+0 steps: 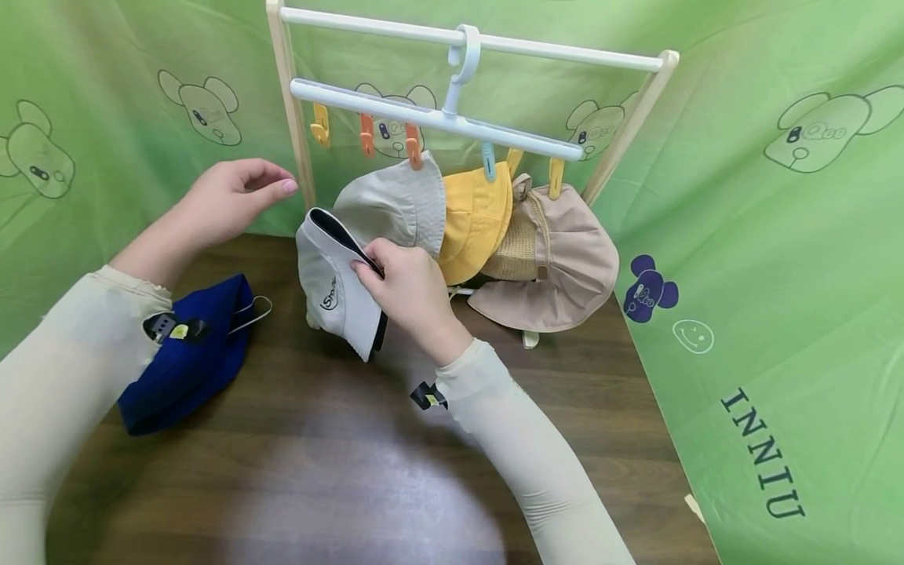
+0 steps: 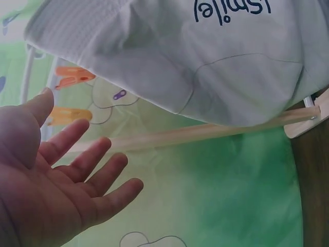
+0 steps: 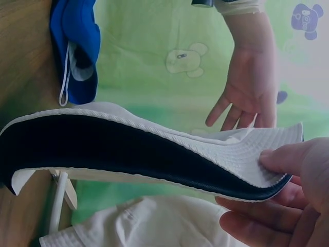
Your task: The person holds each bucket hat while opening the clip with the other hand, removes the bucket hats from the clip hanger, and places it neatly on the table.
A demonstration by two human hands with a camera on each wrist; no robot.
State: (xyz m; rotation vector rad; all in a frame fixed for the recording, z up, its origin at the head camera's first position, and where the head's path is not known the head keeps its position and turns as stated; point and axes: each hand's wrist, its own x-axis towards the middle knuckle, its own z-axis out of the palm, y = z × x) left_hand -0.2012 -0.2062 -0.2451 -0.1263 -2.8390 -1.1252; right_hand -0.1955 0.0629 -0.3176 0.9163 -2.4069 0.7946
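Near the centre of the frame, the right hand (image 1: 413,294) pinches the stitched brim (image 3: 241,162) of a soft white fabric hat (image 1: 328,263) with dark lining (image 3: 128,149); the left hand (image 1: 229,200), left of centre, is loosely spread, holding nothing. Hanging the hat seems underway; next likely calls for opening a smooth orange clip (image 1: 366,135), upper left.

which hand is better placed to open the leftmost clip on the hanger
Probably the left hand: it's free and nearer that clip, while the right hand pinches the white hat.

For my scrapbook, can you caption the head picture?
Right hand holding a white hat near hats clipped to a hanger.
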